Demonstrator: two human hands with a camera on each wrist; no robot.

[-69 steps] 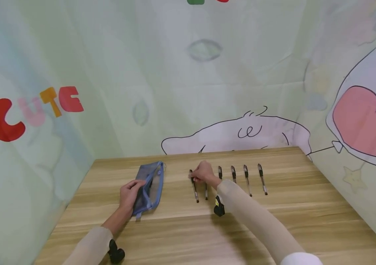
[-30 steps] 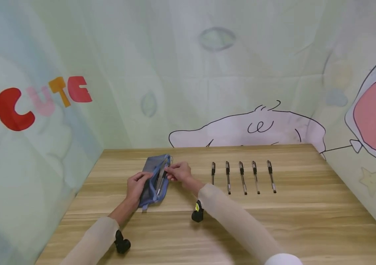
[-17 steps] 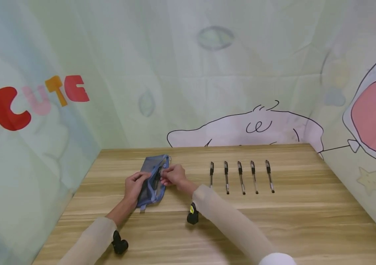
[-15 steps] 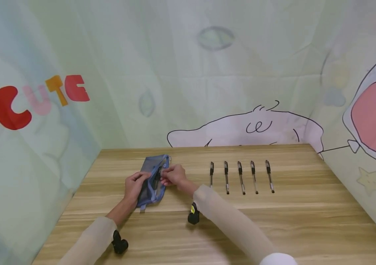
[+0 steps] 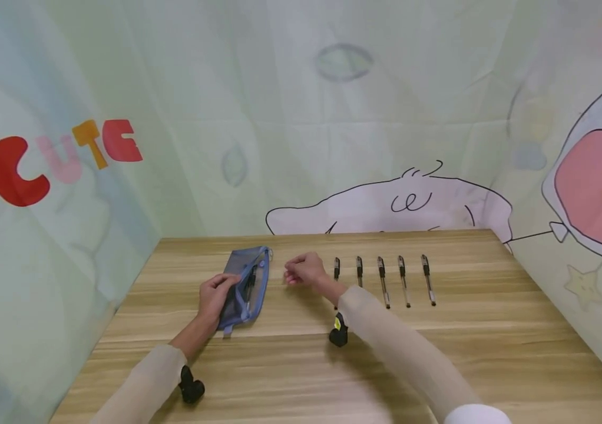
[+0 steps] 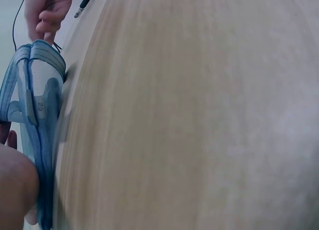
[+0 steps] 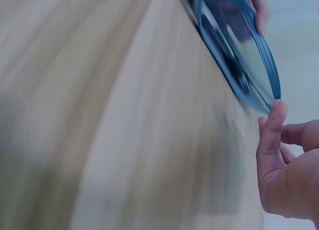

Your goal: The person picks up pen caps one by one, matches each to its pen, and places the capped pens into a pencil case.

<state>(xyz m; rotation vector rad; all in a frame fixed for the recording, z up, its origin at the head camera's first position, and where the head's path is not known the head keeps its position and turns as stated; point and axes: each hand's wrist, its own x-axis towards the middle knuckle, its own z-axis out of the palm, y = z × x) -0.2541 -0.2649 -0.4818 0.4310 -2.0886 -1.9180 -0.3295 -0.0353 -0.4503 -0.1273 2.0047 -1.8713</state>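
A blue mesh pencil pouch lies unzipped on the left of the table, with at least one black pen visible inside. My left hand pinches the near-left edge of its opening, thumb and fingers on the mesh. Just right of the pouch, in the air, is my right hand, fingers loosely bent around nothing. In the right wrist view the right hand appears beside the pouch's end, apparently apart from it. The left wrist view shows the pouch's zipped end and part of the left hand.
Several capped black gel pens lie in a row to the right, roughly parallel and spaced apart; my right forearm covers part of the leftmost ones. The wooden table meets a printed curtain at the back and sides.
My right hand carried a pen from the row into the pouch, let it go, and has drawn back to the right. My left hand keeps hold of the pouch.
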